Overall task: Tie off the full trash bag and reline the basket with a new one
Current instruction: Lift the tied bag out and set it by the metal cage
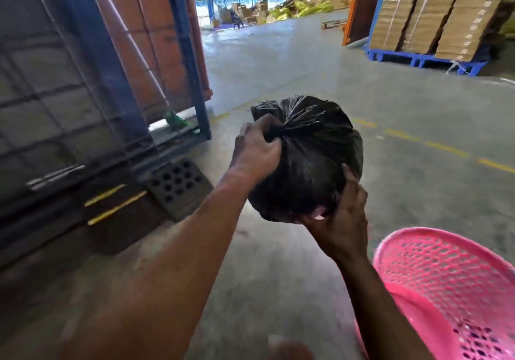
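A full black trash bag (312, 153) is held up in the air in front of me, its neck gathered into a tight bunch at the top left. My left hand (256, 153) pinches that gathered neck. Under the bag's lower right side, my right hand (344, 220) cups and supports it. The pink mesh basket (446, 284) lies at the bottom right, tilted with its open mouth toward me, and no liner shows inside it.
A blue metal cage rack (192, 61) with a dark crate stands on the left. A perforated black block (178, 186) lies on the concrete floor beside it. Stacked cardboard on a blue pallet (423, 58) sits at the far right. Yellow dashed lines cross the floor.
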A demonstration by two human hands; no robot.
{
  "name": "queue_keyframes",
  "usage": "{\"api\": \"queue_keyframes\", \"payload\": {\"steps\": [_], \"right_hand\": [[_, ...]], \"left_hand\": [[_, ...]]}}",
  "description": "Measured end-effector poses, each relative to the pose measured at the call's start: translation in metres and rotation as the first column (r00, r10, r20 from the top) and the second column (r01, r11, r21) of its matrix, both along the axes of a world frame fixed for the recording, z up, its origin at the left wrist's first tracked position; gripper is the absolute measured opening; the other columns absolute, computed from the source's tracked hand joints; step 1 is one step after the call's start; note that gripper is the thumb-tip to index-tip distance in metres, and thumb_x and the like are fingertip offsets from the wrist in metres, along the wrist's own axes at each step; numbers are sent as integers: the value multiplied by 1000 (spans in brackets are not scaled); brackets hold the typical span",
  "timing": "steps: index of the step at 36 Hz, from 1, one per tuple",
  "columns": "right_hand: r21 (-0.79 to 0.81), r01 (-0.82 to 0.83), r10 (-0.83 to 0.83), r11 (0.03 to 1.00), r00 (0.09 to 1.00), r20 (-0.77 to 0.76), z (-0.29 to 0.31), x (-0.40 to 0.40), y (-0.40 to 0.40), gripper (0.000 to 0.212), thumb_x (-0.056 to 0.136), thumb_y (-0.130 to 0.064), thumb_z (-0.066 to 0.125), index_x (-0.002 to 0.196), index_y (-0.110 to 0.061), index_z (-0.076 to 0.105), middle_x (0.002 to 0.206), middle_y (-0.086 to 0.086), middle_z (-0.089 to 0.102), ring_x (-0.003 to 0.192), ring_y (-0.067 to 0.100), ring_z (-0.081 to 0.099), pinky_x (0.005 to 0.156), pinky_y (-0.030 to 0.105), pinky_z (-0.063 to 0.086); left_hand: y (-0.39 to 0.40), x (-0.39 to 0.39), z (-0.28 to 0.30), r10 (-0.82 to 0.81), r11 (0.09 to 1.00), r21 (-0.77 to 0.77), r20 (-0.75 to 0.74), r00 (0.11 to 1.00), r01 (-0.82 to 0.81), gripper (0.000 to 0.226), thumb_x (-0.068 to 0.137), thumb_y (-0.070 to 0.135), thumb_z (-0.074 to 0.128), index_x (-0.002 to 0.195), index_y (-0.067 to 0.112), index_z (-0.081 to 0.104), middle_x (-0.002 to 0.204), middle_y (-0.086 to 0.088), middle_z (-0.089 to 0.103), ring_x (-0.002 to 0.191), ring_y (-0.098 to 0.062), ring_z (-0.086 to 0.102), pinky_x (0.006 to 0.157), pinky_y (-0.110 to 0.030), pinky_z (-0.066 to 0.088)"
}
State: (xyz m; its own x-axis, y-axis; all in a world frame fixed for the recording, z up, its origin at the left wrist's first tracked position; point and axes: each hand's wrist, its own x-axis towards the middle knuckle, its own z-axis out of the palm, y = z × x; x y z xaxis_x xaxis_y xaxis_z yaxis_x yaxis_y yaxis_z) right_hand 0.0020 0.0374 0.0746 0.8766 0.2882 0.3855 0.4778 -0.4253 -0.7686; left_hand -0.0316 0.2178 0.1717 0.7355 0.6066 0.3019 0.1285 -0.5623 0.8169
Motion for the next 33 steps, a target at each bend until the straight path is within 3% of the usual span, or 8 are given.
{"api": "queue_keyframes", "payload": {"steps": [3,6,12,17,24,27,30,33], "right_hand": [[13,-126,127,992,988,-91,-33,-9,46,120,52,-45,94,151,-27,29,141,8,43,113,10,45,91,37,52],[-9,-212,206,977,959,-192,-64,-27,86,115,56,-38,94,150,-27,29,139,9,45,114,20,51,86,28,44],[3,-295,279,956,901,-331,-122,-64,147,112,57,-38,94,147,-23,30,136,13,42,119,31,54,98,34,45],[12,-358,333,934,856,-396,-160,-90,196,106,58,-39,93,144,-21,34,133,11,41,116,29,56,93,26,42],[11,-416,369,909,794,-482,-190,-118,273,98,57,-43,89,137,-26,35,131,11,38,112,34,60,97,36,49],[-1,-428,372,904,787,-493,-194,-121,300,97,60,-46,87,138,-27,33,132,10,36,109,35,61,95,37,50],[-32,-474,402,880,778,-483,-200,-122,322,103,66,-47,83,149,-30,24,141,11,32,117,35,59,98,37,48],[-106,-643,518,759,694,-499,-210,-118,344,109,72,-51,78,156,-40,10,157,8,20,136,29,47,108,38,42]], "left_hand": [[34,-27,-33,93,996,17,-44,995,-92,22,79,25,57,82,47,60,108,-8,61,98,-21,63,94,-31,51],[61,-48,-63,206,978,37,-87,975,-204,23,83,17,63,92,38,67,109,-9,58,104,-26,59,93,-27,45],[124,-81,-126,300,953,33,-229,926,-300,21,86,19,61,103,26,71,112,-10,67,109,-27,61,88,-26,41],[173,-108,-168,380,922,35,-279,882,-386,17,85,13,62,96,19,72,98,-7,76,98,-27,67,79,-30,44],[245,-141,-201,455,883,45,-327,828,-467,20,87,12,61,102,20,71,107,-5,75,104,-25,66,76,-24,38],[272,-150,-207,439,891,54,-348,828,-450,19,89,13,61,102,25,67,107,-3,71,106,-25,64,83,-28,42],[293,-161,-219,425,899,69,-384,820,-433,32,89,17,63,121,21,62,131,-6,62,121,-23,56,101,-28,40],[305,-172,-237,521,846,152,-443,730,-511,51,85,22,65,135,23,54,148,-15,42,139,-33,40,119,-39,30]]}}
